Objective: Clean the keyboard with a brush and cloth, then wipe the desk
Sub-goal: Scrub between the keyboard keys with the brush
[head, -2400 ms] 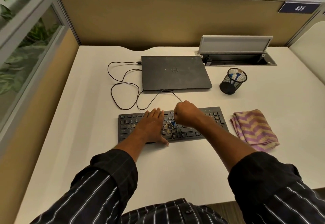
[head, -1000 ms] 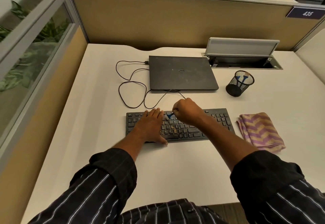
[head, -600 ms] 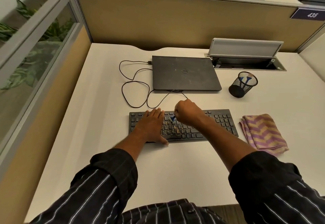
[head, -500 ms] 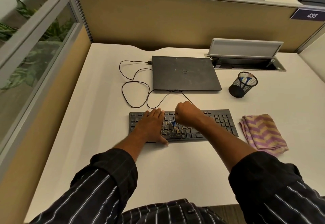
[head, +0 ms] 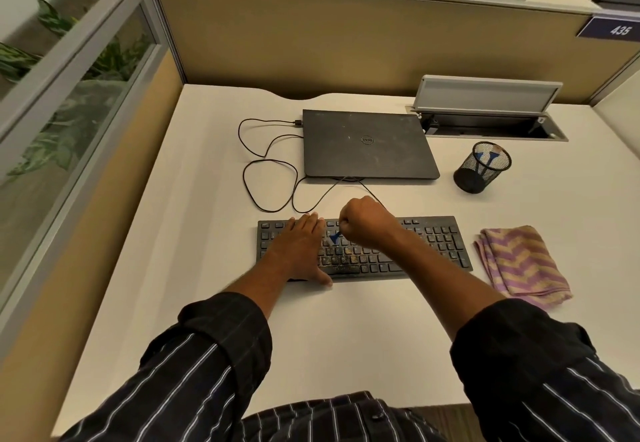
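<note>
A black keyboard lies on the white desk, with yellowish crumbs on its middle and lower keys. My left hand rests flat on the keyboard's left half, fingers straight. My right hand is curled into a fist over the middle keys and grips a small brush; only its blue tip shows, touching the keys. A folded purple-and-tan cloth lies on the desk just right of the keyboard.
A closed black laptop sits behind the keyboard, its thin cable looping to the left. A black mesh cup stands right of the laptop. An open cable hatch is at the back right. Partition walls enclose the desk.
The brush tip has moved in short strokes over the middle keys, up and back down. My left hand stays flat on the keyboard. The camera view has shifted slightly.
</note>
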{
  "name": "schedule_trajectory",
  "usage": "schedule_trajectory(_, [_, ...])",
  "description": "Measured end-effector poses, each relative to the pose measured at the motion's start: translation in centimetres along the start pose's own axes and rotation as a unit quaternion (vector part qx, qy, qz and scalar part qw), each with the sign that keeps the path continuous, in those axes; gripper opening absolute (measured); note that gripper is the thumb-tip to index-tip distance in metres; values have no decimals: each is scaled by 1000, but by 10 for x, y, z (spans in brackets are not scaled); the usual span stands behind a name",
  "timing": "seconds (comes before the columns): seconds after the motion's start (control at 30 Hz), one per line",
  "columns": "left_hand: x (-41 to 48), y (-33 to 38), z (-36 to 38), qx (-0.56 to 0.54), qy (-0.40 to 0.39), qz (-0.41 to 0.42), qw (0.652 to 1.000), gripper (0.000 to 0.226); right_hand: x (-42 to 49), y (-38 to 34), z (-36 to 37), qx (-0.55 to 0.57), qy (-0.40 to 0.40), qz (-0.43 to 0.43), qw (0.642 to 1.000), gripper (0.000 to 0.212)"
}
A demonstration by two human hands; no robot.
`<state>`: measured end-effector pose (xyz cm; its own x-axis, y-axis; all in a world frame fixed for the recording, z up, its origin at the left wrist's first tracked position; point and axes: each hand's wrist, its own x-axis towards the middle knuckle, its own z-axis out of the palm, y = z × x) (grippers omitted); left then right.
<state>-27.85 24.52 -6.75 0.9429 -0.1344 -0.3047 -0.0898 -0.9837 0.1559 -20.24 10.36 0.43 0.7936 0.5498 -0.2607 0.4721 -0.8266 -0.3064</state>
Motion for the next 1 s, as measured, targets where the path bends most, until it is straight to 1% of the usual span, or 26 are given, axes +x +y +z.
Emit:
schedule_trajectory(0.1, [0,-1,1,1,-1,0,1000,137,4,-1,-1,5,20,1,1000,21])
schedule_trajectory(0.27, [-1,-4,1,3,-4,-5,1000,138,1,-1,3,-23,-23,5,999,11])
schedule_trajectory(0.33, [-2,-6,2,2,-6,-7,1000,138,1,-2,1,-11,-26,2,1000,13])
schedule_trajectory(0.47, [-3,-8,3,2,-5,-10,1000,138,4,-9,-2,27,15,-17,999,22])
schedule_trajectory(0.5, [-3,-9,3,0,-4,-12,1000,138,4,-11,-1,26,11,-19,999,22])
schedule_trajectory(0.63, [-5,-11,4,-5,4,-16,1000,140,2,-17,5,-24,-46,-12,999,12])
schedule_trajectory(0.73, [-8,-13,3,-5,18,-14,1000,139,5,-19,2,-14,-43,-10,999,14])
schedule_trajectory(0.87, [-10,-16,3,-5,17,-16,1000,138,9,-21,0,6,-10,-1,1000,17])
schedule_trajectory(1.0, [-11,-18,3,-8,5,-21,1000,141,7,-23,2,-18,-49,-8,999,16])
